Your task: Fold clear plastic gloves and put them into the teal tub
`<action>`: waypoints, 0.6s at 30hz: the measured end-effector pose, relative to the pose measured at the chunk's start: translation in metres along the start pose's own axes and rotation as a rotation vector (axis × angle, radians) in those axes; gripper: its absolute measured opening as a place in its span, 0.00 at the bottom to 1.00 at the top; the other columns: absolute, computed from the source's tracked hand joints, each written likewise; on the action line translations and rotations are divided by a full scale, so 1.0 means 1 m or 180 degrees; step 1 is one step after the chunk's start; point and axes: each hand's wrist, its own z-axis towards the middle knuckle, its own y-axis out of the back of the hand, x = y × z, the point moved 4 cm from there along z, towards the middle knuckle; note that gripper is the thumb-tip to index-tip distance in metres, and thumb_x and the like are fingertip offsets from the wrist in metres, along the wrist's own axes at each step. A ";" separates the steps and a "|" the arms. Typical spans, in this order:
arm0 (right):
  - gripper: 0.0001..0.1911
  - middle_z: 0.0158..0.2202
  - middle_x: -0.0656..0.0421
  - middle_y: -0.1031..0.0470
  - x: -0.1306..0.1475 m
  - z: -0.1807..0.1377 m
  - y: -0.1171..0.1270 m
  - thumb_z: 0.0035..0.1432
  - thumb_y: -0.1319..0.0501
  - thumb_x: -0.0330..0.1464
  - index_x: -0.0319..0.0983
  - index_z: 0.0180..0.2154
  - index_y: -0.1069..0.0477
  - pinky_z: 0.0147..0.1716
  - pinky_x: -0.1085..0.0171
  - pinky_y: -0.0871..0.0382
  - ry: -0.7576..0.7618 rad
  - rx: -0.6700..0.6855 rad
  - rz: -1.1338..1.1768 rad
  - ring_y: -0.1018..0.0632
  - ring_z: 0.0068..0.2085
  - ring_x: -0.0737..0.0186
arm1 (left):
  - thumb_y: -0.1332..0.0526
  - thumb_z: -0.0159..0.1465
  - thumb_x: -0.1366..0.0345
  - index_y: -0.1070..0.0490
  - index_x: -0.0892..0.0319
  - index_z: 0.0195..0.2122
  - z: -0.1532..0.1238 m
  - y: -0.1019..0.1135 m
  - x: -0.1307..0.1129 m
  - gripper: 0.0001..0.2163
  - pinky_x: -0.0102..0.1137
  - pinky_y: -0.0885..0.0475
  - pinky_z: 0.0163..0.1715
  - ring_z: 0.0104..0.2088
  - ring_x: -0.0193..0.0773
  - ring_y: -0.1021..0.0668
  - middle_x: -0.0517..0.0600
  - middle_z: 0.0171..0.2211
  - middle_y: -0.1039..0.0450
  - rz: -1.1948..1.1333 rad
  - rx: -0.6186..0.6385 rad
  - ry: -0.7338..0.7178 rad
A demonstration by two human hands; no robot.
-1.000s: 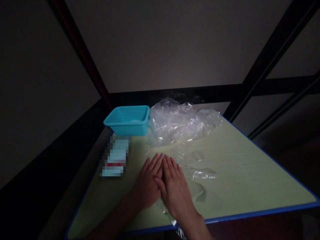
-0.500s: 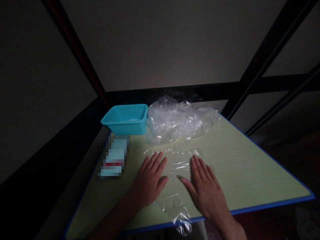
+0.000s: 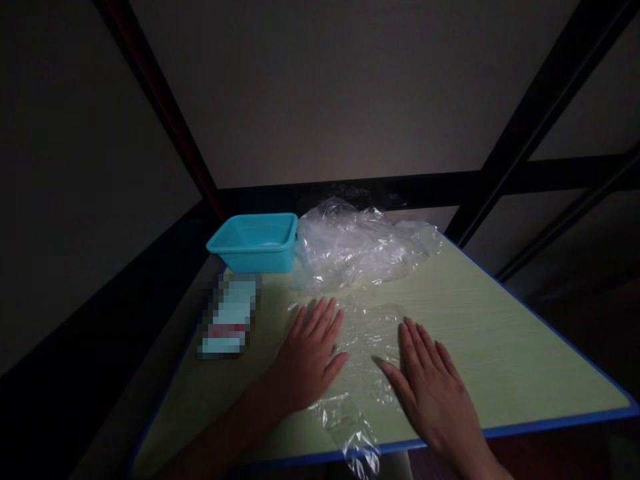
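A thin clear plastic sheet [image 3: 367, 337] lies flat on the pale green table [image 3: 500, 347], its near end crumpled and hanging over the blue front edge. My left hand [image 3: 310, 357] presses flat on the sheet's left side, fingers stretched out. My right hand [image 3: 435, 390] lies flat on its right side, fingers spread and pointing away from me. Neither hand holds anything. The two hands are about a hand's width apart.
A heap of crumpled clear plastic [image 3: 360, 243] sits at the back of the table. A turquoise tub [image 3: 255, 241] stands at the back left. In front of it lies a blurred flat packet [image 3: 229, 317]. Dark metal frame bars [image 3: 525, 127] surround the table.
My hands started side by side and touching at the sheet's middle. They have slid apart, the right one moving far to the right, and the sheet between them now lies flatter.
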 end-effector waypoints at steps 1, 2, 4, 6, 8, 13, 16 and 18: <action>0.39 0.57 0.45 0.36 0.000 0.000 0.000 0.64 0.65 0.50 0.25 0.55 0.38 0.51 0.49 0.34 0.0008 0.0004 -0.0017 0.33 0.57 0.47 | 0.57 0.68 0.54 0.52 0.64 0.63 0.005 0.004 -0.009 0.26 0.50 0.49 0.60 0.65 0.48 0.50 0.56 0.65 0.57 -0.0034 -0.0033 -0.0074; 0.39 0.57 0.45 0.36 0.000 0.000 0.000 0.64 0.66 0.50 0.25 0.55 0.37 0.51 0.49 0.34 0.0018 0.0001 -0.0033 0.33 0.57 0.47 | 0.59 0.68 0.55 0.52 0.64 0.63 0.011 0.008 -0.020 0.26 0.48 0.49 0.61 0.65 0.46 0.51 0.56 0.66 0.57 -0.0072 -0.0079 -0.0143; 0.38 0.57 0.45 0.35 0.000 0.000 0.000 0.64 0.67 0.47 0.25 0.54 0.37 0.50 0.49 0.34 0.0042 -0.0029 -0.0061 0.33 0.57 0.47 | 0.61 0.69 0.57 0.51 0.66 0.63 0.025 0.010 -0.040 0.25 0.42 0.49 0.62 0.65 0.42 0.52 0.55 0.65 0.56 -0.0147 -0.0160 -0.0289; 0.36 0.57 0.46 0.35 0.000 0.000 -0.001 0.65 0.68 0.43 0.25 0.54 0.36 0.51 0.50 0.35 0.0066 -0.0054 -0.0081 0.33 0.57 0.48 | 0.61 0.69 0.60 0.50 0.69 0.62 0.037 0.003 -0.055 0.24 0.39 0.50 0.62 0.65 0.41 0.51 0.57 0.65 0.55 -0.0156 -0.0086 -0.0281; 0.33 0.58 0.47 0.36 -0.001 -0.001 -0.003 0.66 0.67 0.40 0.26 0.55 0.36 0.51 0.50 0.35 0.0058 -0.0057 -0.0087 0.33 0.57 0.50 | 0.60 0.69 0.61 0.50 0.71 0.62 0.045 -0.008 -0.061 0.24 0.38 0.49 0.62 0.65 0.43 0.51 0.58 0.65 0.55 -0.0176 0.0050 -0.0208; 0.31 0.58 0.47 0.36 0.000 -0.002 -0.004 0.65 0.64 0.40 0.26 0.55 0.36 0.52 0.50 0.36 0.0040 -0.0057 -0.0061 0.34 0.58 0.49 | 0.62 0.69 0.59 0.50 0.67 0.63 0.046 -0.025 -0.056 0.24 0.39 0.51 0.63 0.65 0.43 0.51 0.56 0.65 0.55 -0.0209 -0.0152 -0.0061; 0.31 0.58 0.47 0.36 0.000 -0.002 -0.003 0.65 0.64 0.40 0.27 0.55 0.36 0.52 0.50 0.37 0.0008 -0.0036 -0.0024 0.34 0.58 0.49 | 0.62 0.69 0.57 0.50 0.65 0.63 0.043 -0.026 -0.053 0.24 0.39 0.50 0.62 0.65 0.43 0.50 0.55 0.65 0.54 -0.0197 -0.0263 -0.0061; 0.30 0.58 0.46 0.36 0.000 -0.001 -0.002 0.65 0.63 0.40 0.27 0.55 0.37 0.52 0.50 0.37 0.0008 -0.0034 -0.0005 0.34 0.58 0.49 | 0.61 0.69 0.56 0.50 0.63 0.63 0.041 -0.026 -0.052 0.25 0.39 0.50 0.62 0.65 0.42 0.50 0.54 0.65 0.54 -0.0201 -0.0279 -0.0061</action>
